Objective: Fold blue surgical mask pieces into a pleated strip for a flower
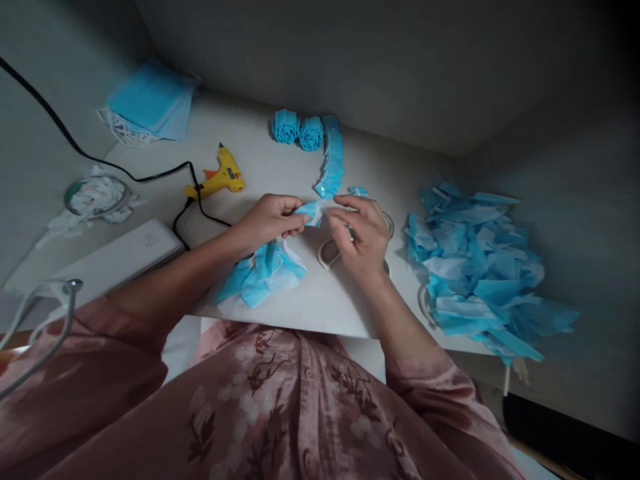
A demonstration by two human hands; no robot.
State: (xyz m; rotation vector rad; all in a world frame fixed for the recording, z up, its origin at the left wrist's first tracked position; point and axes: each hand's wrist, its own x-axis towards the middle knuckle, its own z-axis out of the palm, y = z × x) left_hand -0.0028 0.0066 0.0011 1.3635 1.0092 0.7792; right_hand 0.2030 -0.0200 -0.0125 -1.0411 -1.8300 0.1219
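My left hand (267,220) and my right hand (363,235) both pinch a small blue and white fabric strip (314,211) between them, just above the white table (320,307). Under my left wrist lies a loose bunch of blue fabric pieces (265,273). Behind the strip, a long folded blue band (330,160) runs away from me to two rolled blue fabric roses (299,129). A white elastic loop (327,253) lies on the table below my right hand.
A yellow glue gun (220,179) with a black cord (80,150) lies at the left. A stack of blue masks (150,100) sits far left. A round dish of white scraps (95,198) and a white box (125,253) are near left. A heap of cut blue fabric (480,267) fills the right.
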